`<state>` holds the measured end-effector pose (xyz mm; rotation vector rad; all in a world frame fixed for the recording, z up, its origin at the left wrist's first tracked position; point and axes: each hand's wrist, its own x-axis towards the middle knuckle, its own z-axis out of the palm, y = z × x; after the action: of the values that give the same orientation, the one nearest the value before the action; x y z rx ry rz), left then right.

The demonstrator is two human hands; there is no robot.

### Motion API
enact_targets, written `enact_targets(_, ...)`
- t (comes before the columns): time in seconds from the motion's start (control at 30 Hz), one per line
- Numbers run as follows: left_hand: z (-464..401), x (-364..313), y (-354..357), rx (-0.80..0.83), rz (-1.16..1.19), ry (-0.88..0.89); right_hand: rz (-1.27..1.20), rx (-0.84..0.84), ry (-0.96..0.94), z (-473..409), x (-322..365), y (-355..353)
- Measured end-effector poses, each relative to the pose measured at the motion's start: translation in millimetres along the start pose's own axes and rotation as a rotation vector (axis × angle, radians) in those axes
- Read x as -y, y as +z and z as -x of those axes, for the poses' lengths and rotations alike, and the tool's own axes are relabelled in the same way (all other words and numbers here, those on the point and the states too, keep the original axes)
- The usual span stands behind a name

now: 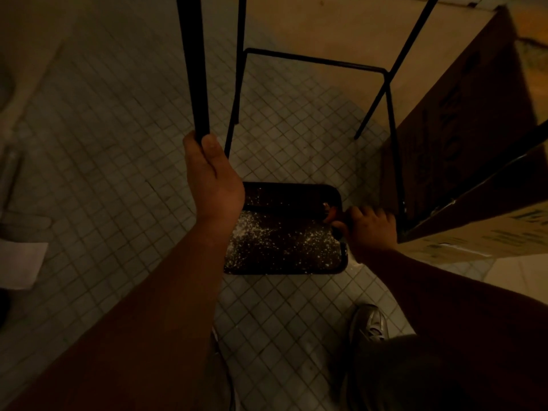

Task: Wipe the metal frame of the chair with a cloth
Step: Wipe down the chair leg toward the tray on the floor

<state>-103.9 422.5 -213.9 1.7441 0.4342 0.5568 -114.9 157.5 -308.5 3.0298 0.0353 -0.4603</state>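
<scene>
A chair with a thin black metal frame (314, 61) stands upside down on the tiled floor, its legs pointing up toward me. Its dark seat (284, 241), speckled with white dust, lies flat on the tiles. My left hand (212, 176) grips the end of the nearest thick leg (194, 69). My right hand (367, 229) is low at the seat's right edge, fingers curled around a small dark reddish cloth (333, 216) pressed where the frame meets the seat. The light is dim and little of the cloth shows.
A large cardboard box (462, 137) stands close on the right, touching the chair's right side. My shoe (369, 321) is on the small square tiles below the seat. A white sheet (20, 265) and pale objects lie at the left edge.
</scene>
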Motion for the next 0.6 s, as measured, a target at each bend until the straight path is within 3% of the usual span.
enact_targets(0.2, -1, 1, -1, 0.013, 0.016, -0.014, -0.064, 0.026, -0.162, -9, 104, -11)
enact_targets(0.33, -1, -1, -1, 0.009, 0.008, -0.016, -0.091, 0.059, -0.170, -10, 162, -20)
enact_targets(0.6, -3, 5, 3, -0.026, 0.005, -0.006, -0.112, 0.179, -0.291, -16, 200, -38)
